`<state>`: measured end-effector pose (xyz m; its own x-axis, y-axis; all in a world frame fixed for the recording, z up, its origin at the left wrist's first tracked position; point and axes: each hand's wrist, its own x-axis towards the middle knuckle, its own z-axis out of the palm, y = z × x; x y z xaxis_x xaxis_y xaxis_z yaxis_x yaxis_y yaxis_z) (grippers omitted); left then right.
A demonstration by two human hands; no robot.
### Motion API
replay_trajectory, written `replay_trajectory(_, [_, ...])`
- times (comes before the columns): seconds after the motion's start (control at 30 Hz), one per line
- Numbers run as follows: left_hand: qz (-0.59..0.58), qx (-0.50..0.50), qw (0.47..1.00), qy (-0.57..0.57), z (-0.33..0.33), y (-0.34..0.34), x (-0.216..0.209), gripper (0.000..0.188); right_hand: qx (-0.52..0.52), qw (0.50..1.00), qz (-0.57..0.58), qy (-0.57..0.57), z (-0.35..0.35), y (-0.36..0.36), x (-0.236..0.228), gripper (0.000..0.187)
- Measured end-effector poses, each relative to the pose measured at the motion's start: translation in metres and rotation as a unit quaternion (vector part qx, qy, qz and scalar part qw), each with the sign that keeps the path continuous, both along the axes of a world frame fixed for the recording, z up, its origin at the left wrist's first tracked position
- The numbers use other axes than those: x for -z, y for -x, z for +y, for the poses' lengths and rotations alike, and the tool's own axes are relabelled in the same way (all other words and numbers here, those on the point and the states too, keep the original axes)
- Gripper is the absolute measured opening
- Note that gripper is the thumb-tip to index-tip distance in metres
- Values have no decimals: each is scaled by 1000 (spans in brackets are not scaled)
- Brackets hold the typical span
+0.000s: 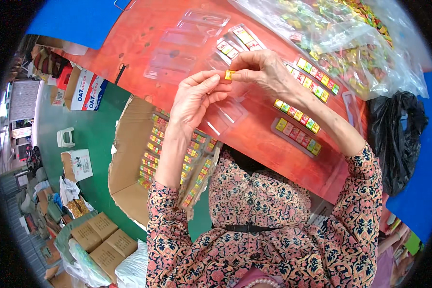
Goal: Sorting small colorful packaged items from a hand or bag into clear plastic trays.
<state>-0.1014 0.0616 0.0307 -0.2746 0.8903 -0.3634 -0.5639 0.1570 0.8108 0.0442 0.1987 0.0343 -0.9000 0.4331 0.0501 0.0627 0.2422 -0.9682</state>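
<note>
A small yellow wrapped piece, like a candy (229, 75), sits between the fingertips of both my hands above the red table. My right hand (260, 71) pinches it between thumb and fingers. My left hand (197, 96) is closed, with thumb and forefinger meeting at the piece's left side. Just beyond my hands lies a clear plastic tray (245, 37) partly filled with small coloured pieces. Under my right forearm and beside it stand filled rows of red, yellow and green pieces (297, 114) in narrow clear trays. Another filled tray (296, 137) lies nearer my body.
Empty clear trays (170, 55) are spread at the table's far left. A big clear bag (341, 53) of loose coloured pieces covers the far right, with a black plastic bag (397, 139) at the right edge. An open cardboard box (129, 163) of filled trays stands at my left.
</note>
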Motion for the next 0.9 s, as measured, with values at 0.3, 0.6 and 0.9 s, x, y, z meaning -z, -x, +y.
replay_trajectory(0.3, [206,-45,977,-10,-3,8,12,20,105,975,-17,-193,7,22,9,13])
replay_trajectory(0.6, [201,-67,977,30,-17,6,12,20,91,964,-62,-241,2,45,27,17])
replay_trajectory(0.9, [407,-16,910,78,-26,-17,11,11,120,960,-68,-242,2,39,25,14])
